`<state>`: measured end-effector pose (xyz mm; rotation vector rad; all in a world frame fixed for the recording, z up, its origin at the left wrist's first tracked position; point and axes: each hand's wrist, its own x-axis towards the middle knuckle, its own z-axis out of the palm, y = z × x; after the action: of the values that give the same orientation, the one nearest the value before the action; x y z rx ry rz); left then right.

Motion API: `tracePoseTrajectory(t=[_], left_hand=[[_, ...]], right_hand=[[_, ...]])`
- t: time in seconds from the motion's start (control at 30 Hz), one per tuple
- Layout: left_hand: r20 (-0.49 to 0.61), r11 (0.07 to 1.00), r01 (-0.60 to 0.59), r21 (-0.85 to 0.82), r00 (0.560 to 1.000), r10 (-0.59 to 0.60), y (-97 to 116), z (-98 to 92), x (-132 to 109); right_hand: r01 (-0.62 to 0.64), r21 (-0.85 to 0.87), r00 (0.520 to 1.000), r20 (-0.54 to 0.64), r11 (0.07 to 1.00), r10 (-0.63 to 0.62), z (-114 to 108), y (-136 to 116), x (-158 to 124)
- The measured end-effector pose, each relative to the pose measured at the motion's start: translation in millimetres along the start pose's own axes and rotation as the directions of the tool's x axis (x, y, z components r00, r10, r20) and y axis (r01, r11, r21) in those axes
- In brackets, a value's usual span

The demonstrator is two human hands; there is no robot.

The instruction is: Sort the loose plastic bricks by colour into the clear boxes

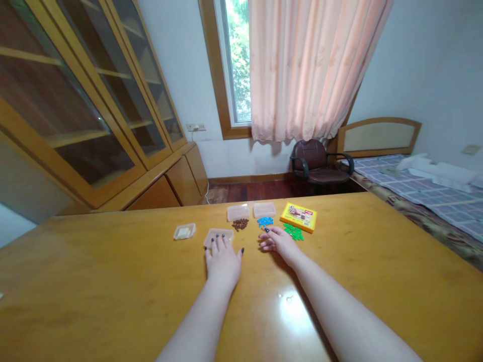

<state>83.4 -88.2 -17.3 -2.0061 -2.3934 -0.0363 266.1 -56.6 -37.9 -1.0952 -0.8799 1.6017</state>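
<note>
My left hand [222,264] lies palm down with its fingers spread, the fingertips over the near side of a clear plastic box [208,237]. Beside it, my right hand [281,244] is turned sideways, fingers loosely curved and apart, with nothing visible in them. Just beyond the right fingertips is a pile of small blue pieces [265,221]. Small green pieces [293,232] are heaped to the right of that hand. Between the hands, farther back, sits a pile of small brown pieces [240,224]. The pieces are too small to make out their kind.
Two more clear plastic boxes [237,213] [264,209] stand behind the piles. A yellow printed box [299,216] lies at the right, and a small clear container [184,231] at the left. Beyond the wooden table [113,281] are an armchair [320,163], a bed and a glass-fronted cabinet.
</note>
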Motion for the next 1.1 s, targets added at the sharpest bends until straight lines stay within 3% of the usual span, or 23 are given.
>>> tracePoseTrajectory(t=[0.1, 0.3, 0.47, 0.63, 0.7, 0.77, 0.87, 1.0, 1.1], left_hand=[[0.024, 1.0, -0.001, 0.022, 1.0, 0.0, 4.8, 5.9, 2.3], [-0.011, 0.996, 0.089, -0.03, 0.996, -0.09, -8.4, 13.9, 30.4], [-0.05, 0.987, 0.15, -0.052, 0.987, -0.152, -6.7, 23.9, 37.3], [-0.112, 0.982, 0.185, -0.023, 0.976, -0.186, -1.6, 18.6, 42.6], [-0.161, 0.995, 0.097, -0.003, 0.982, -0.097, 1.0, 11.7, 52.0], [-0.182, 0.995, -0.092, 0.024, 0.979, 0.095, 4.3, 4.4, 66.0], [-0.103, 0.959, -0.282, 0.03, 0.953, 0.284, 9.9, -2.0, 88.7], [0.044, 0.939, -0.343, -0.008, 0.938, 0.343, 14.7, 3.3, 102.4], [0.033, 0.941, -0.339, -0.022, 0.94, 0.34, 14.5, 11.9, 95.4]], right_hand=[[-0.001, -0.002, 1.0, -0.001, 1.0, 0.001, 0.2, 0.6, 0.7], [0.008, -0.023, 1.0, -0.002, 1.0, -0.008, -0.1, 3.7, 2.2], [0.022, -0.027, 1.0, 0.019, 0.999, -0.021, 0.4, 4.3, 1.6], [0.03, -0.032, 0.999, 0.03, 0.999, -0.029, 0.4, 5.1, 3.4], [0.033, -0.024, 0.999, 0.028, 0.999, -0.033, 0.1, 6.4, 5.5], [0.03, -0.008, 0.999, 0.038, 1.0, -0.03, -0.3, 8.0, 8.0], [0.021, 0.023, 0.999, 0.049, 1.0, -0.022, -0.9, 9.7, 11.7], [-0.001, 0.067, 0.999, 0.047, 0.998, -0.002, -1.5, 9.9, 14.9], [-0.008, 0.09, 0.999, 0.048, 0.996, 0.004, -1.8, 9.2, 15.7]])
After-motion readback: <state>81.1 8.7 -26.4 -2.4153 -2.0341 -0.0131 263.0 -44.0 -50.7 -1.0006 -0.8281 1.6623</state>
